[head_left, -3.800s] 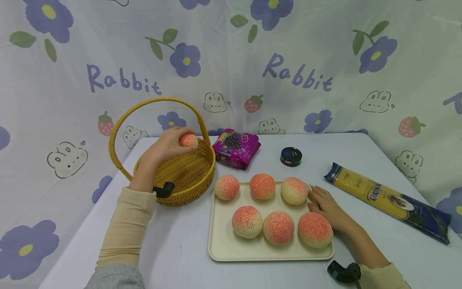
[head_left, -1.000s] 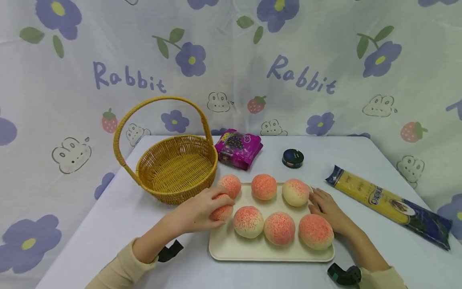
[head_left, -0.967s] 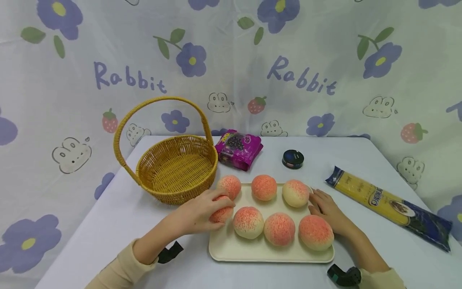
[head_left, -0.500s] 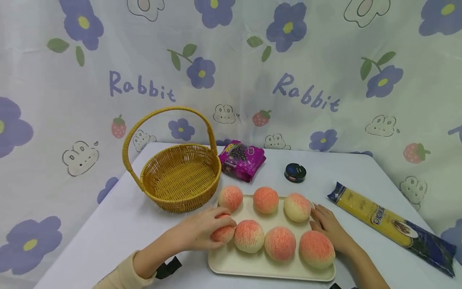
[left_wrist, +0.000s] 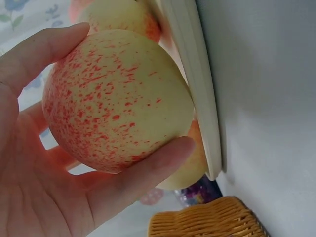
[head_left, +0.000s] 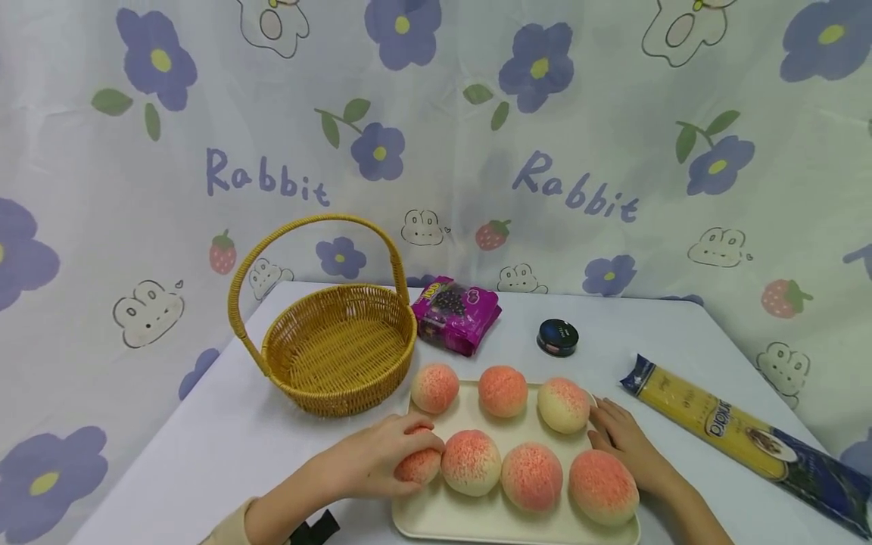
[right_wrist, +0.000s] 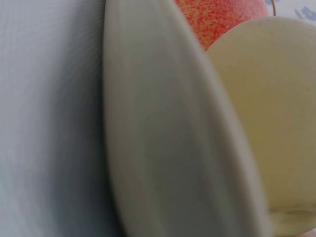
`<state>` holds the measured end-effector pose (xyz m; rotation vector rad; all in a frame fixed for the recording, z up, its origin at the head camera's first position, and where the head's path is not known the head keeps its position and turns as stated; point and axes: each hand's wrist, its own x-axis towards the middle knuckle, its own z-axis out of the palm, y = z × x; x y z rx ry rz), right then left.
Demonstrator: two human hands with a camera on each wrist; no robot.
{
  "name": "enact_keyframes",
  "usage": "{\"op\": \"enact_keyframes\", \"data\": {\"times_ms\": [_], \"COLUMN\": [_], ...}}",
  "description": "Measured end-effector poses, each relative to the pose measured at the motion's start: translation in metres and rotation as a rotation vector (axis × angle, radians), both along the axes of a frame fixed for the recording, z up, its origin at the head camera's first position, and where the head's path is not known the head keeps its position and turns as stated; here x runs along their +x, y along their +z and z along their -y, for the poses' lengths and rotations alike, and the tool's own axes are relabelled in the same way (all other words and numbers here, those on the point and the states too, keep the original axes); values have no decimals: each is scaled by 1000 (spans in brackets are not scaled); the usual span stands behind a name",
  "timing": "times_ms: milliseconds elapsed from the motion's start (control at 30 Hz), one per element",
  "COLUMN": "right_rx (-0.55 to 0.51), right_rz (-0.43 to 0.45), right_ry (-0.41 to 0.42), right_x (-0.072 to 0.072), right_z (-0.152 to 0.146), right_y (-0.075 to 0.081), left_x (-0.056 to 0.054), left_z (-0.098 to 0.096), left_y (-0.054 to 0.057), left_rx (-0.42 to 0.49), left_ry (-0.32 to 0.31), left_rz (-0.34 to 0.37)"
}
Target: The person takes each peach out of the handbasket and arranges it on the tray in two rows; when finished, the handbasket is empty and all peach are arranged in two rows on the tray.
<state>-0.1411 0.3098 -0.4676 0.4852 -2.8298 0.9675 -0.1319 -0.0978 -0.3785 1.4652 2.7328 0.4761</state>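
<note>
At the front left of a cream tray (head_left: 450, 518), my left hand (head_left: 375, 462) grips a pink-and-cream peach (head_left: 418, 463). The left wrist view shows thumb and fingers curled round this peach (left_wrist: 118, 98), close against the tray's side (left_wrist: 195, 74). Several more peaches sit on the tray in two rows, one (head_left: 470, 462) right beside the held one. My right hand (head_left: 630, 443) rests at the tray's right edge with relaxed fingers, by the back right peach (head_left: 564, 405) and the front right peach (head_left: 604, 487). The right wrist view is mostly tray wall (right_wrist: 173, 123).
Behind the left hand stands a yellow wicker basket (head_left: 341, 363) with a tall arched handle. A purple snack packet (head_left: 456, 314) lies beside it. Farther right are a round dark tin (head_left: 557, 337) and a long yellow-and-blue pasta packet (head_left: 742, 439). A patterned curtain hangs behind the table.
My left hand has brought the peach from over the basket down to the tray's front left. The right hand keeps its place at the tray. The head view has tilted upward.
</note>
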Motion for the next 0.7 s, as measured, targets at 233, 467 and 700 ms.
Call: {"op": "enact_keyframes", "data": {"times_ms": [233, 467, 700], "right_rx": [2, 1, 5], "right_rz": [-22, -35, -21], "right_ry": [18, 22, 29], "right_x": [1, 1, 0], "right_z": [-1, -1, -2], "right_y": [0, 1, 1], "left_x": [3, 5, 6], "left_z": [-1, -2, -2], "left_y": [0, 2, 5], "left_rx": [-10, -43, -76], "left_ry": [32, 38, 62], "left_rz": [51, 87, 115]}}
